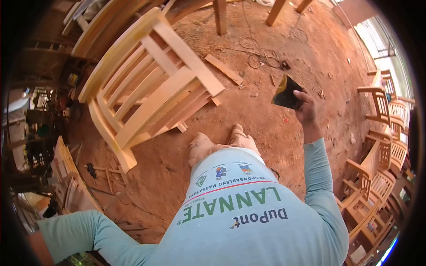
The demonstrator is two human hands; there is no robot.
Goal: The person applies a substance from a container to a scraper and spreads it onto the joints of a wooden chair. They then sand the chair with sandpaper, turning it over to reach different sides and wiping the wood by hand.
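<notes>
My right hand (306,106) is closed on a dark, flat sheet with a yellowish corner, which looks like sandpaper (286,94). The hand is held out over the dirt floor, apart from the furniture. To the left of it is a pale, unpainted wooden chair (159,108), tilted, with a slatted panel and a broad curved rail. Neither hand touches the chair. My left arm (75,232) reaches out to the lower left, and its hand is past the edge of the view.
Several wooden chairs (377,148) stand along the right side. A loose wood strip (224,69) and a tangled cord (262,56) lie on the dirt floor (284,150). Boards (73,177) and wood scraps (108,177) are at the left. Wooden legs (220,17) rise at the top.
</notes>
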